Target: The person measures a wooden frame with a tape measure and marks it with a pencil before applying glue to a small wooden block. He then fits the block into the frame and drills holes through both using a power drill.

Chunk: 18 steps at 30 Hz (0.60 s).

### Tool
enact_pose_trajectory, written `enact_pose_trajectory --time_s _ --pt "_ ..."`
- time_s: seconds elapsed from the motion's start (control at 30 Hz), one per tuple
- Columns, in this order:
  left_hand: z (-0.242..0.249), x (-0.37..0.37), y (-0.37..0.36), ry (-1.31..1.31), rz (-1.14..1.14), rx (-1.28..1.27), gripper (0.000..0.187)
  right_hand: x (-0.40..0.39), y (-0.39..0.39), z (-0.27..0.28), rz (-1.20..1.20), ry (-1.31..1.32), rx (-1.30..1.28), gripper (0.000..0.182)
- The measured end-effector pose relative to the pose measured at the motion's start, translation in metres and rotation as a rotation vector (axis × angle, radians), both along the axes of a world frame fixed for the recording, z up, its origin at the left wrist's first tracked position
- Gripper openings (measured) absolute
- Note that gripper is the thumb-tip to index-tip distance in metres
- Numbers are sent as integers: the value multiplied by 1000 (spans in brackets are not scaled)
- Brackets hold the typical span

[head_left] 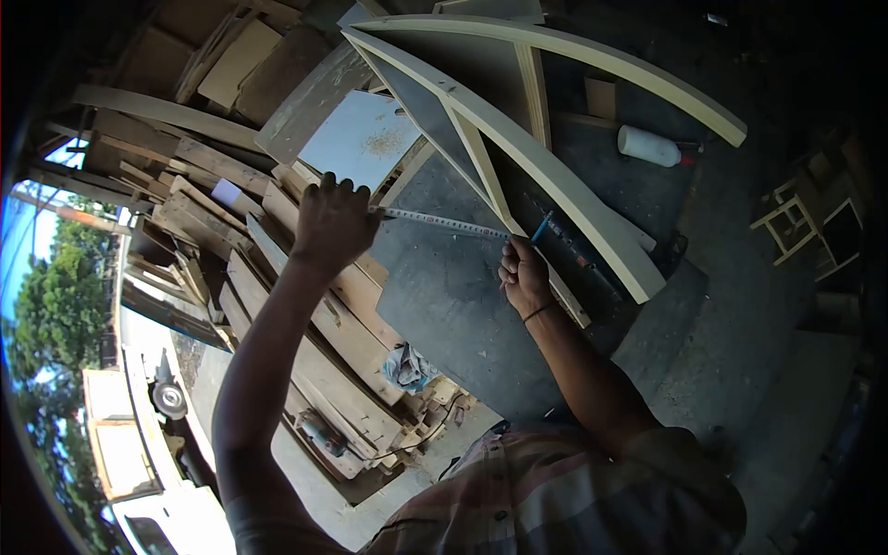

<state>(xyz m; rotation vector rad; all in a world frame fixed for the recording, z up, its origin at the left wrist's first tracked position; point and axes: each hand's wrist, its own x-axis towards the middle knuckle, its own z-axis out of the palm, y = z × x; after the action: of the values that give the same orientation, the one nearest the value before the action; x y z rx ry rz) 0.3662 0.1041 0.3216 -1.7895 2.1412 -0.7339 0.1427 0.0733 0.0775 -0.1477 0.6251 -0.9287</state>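
A white measuring tape [444, 221] is stretched between my two hands above a dark work surface [444, 305]. My left hand [335, 222] is closed at one end of it; the tape's case, if it is there, is hidden by the fingers. At the other end my right hand [524, 275] pinches the tape, and a thin blue pen-like stick [542, 227] points up from the same fingers. Just beyond my right hand lies a pale wooden frame with a long curved beam [546, 166] and straight braces.
Stacked boards and offcuts [194, 213] fill the left side. A white bottle with a red cap [647, 145] is at the upper right. A power tool [320, 432] and a crumpled plastic bag [407, 367] lie at lower left. Small wooden frames [791, 225] stand far right.
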Motion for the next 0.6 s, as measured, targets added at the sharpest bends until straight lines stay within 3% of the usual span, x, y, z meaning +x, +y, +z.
enact_pose_trajectory --time_s 0.1,0.2,0.33,0.5,0.57,0.6 --pt "107 16 -34 -158 -117 -58 31 17 -22 -35 10 -129 41 19" --pt "160 -8 -58 -239 -238 -87 36 44 -34 -37 -82 -213 85 18" --pt "157 -46 -79 -358 -467 -142 33 63 -42 -50 -89 -247 150 17" --pt "149 -73 -90 -377 -532 -138 32 74 -40 -85 -175 -331 117 18" --pt "145 -79 -90 -377 -530 -141 32 84 -41 -105 -241 4 16 19" --pt "144 -81 -91 -386 -513 -147 33 63 -44 -83 -131 -339 154 19"
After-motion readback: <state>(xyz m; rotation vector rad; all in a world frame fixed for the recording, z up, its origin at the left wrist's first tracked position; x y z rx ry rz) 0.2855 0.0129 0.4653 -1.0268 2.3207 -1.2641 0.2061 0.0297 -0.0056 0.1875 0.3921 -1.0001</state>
